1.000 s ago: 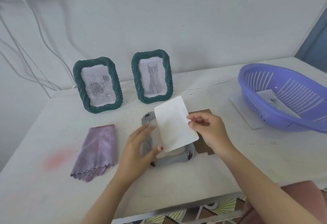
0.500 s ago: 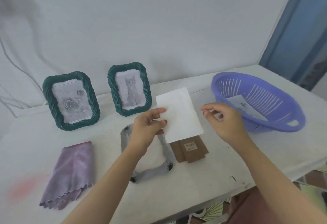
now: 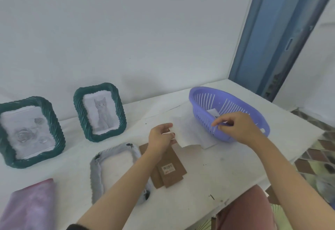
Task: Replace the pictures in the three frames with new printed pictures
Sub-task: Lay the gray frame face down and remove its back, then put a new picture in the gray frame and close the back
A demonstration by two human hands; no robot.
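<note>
Two green frames stand at the back: one with a rose picture (image 3: 29,131) at far left, one with a cat picture (image 3: 100,115) beside it. A grey frame (image 3: 114,170) lies face down on the table, its brown backing board (image 3: 169,168) beside it. My left hand (image 3: 161,137) pinches a white picture sheet (image 3: 184,131) by its left edge, above the table. My right hand (image 3: 235,126) hovers over the near rim of the purple basket (image 3: 204,102), fingers curled loosely, holding nothing I can see. A printed picture (image 3: 213,112) lies inside the basket.
A folded purple cloth (image 3: 30,204) lies at the front left. A white sheet (image 3: 208,142) sits under the basket. The table's front edge (image 3: 226,204) runs near my lap; a blue door stands at the right behind the table corner.
My left hand carried the white sheet rightward, toward the basket. My right hand let go of the sheet and moved over the basket rim. The camera turned right.
</note>
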